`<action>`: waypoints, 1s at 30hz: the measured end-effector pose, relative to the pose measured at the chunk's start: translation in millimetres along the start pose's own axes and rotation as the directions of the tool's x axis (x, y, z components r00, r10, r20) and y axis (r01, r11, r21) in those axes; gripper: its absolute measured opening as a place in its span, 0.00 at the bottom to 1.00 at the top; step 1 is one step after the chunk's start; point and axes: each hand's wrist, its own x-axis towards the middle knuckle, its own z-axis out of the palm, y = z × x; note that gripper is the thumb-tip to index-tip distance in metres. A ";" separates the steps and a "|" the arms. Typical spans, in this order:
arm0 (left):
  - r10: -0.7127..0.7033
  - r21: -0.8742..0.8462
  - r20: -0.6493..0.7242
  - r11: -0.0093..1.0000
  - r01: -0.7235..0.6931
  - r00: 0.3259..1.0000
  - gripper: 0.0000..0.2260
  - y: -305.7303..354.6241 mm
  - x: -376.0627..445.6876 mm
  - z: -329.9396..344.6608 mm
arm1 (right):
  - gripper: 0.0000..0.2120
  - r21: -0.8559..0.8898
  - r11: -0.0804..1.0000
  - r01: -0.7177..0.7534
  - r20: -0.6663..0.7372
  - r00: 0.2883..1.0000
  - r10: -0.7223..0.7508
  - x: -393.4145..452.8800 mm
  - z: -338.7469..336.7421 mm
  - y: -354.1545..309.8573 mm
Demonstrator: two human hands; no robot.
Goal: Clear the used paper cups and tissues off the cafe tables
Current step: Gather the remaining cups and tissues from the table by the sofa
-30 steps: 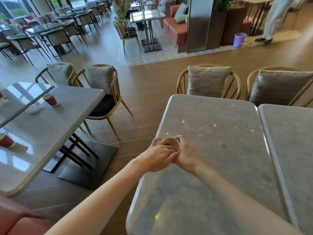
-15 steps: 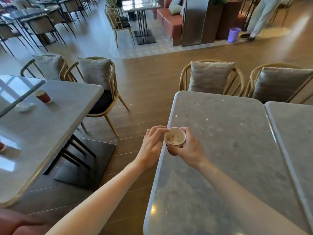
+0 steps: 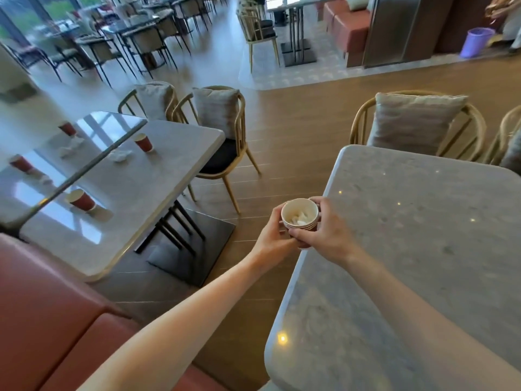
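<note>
A stack of red paper cups (image 3: 300, 218) with crumpled white tissue inside is held off the left edge of the grey marble table (image 3: 417, 235). My right hand (image 3: 327, 235) grips the stack from the right and below. My left hand (image 3: 272, 237) curls around its left side. On the marble table to the left (image 3: 158, 187) stand a red cup (image 3: 144, 142) with a crumpled tissue (image 3: 119, 156) beside it, and another red cup (image 3: 82, 200). The adjoining glossy table (image 3: 93, 131) carries two more red cups (image 3: 67, 128) (image 3: 21, 164) and tissues (image 3: 70, 146).
A red bench seat (image 3: 42, 314) lies at the lower left. Wooden chairs with grey cushions (image 3: 217, 114) (image 3: 414, 122) stand behind both tables. A wood-floor aisle runs between the tables. A purple bin (image 3: 476, 42) sits far right, near a person's legs.
The stack of cups has been lifted from the table and moved left past its edge. My left hand has closed back onto it. The view has swung left toward the other tables.
</note>
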 end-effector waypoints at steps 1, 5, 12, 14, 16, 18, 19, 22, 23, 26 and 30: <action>0.016 0.006 -0.014 1.000 -0.016 1.000 0.35 -0.5 1.8 -5.9 | 0.34 -0.001 1.000 0.010 0.021 1.000 -0.010 2.6 4.0 -4.1; 0.055 0.004 -0.071 0.998 -0.055 0.996 0.34 -8.3 10.9 -31.2 | 0.35 -0.021 0.999 0.048 0.067 0.997 -0.047 16.5 22.9 -21.1; 0.067 0.040 -0.139 0.997 -0.062 0.988 0.29 -43.5 27.0 -107.7 | 0.34 -0.052 0.999 0.015 0.166 0.986 -0.006 57.2 93.2 -43.2; 0.064 0.047 -0.142 0.997 -0.057 0.988 0.30 -52.4 33.3 -142.7 | 0.33 -0.048 0.999 0.000 0.193 0.981 0.009 72.8 121.1 -53.4; 0.068 0.059 -0.154 0.996 -0.060 0.986 0.30 -59.7 40.2 -182.6 | 0.33 -0.048 0.999 -0.002 0.221 0.975 0.013 90.7 151.3 -68.1; 0.073 0.091 -0.180 0.994 -0.057 0.981 0.29 -66.6 44.1 -223.6 | 0.33 -0.054 0.999 0.002 0.247 0.969 0.011 109.2 183.1 -85.4; 0.076 0.099 -0.199 0.993 -0.058 0.977 0.29 -70.0 44.4 -244.2 | 0.33 -0.057 0.998 0.008 0.258 0.966 0.007 117.9 199.6 -95.4; 0.086 0.125 -0.262 0.991 -0.055 0.961 0.28 -78.3 41.5 -302.2 | 0.33 -0.051 0.998 0.030 0.294 0.956 -0.014 140.7 250.3 -125.8; 0.100 0.143 -0.283 0.988 -0.061 0.954 0.28 -80.8 39.8 -320.0 | 0.33 -0.053 0.998 0.043 0.310 0.950 -0.024 147.3 267.0 -135.0; 0.132 0.193 -0.329 0.979 -0.070 0.935 0.29 -89.2 32.0 -371.0 | 0.32 -0.062 0.996 0.070 0.356 0.933 -0.044 164.6 314.8 -156.9; 0.112 0.205 -0.371 0.978 -0.036 0.922 0.29 -105.9 17.0 -432.6 | 0.32 -0.058 0.994 0.091 0.406 0.912 -0.060 178.3 374.6 -182.0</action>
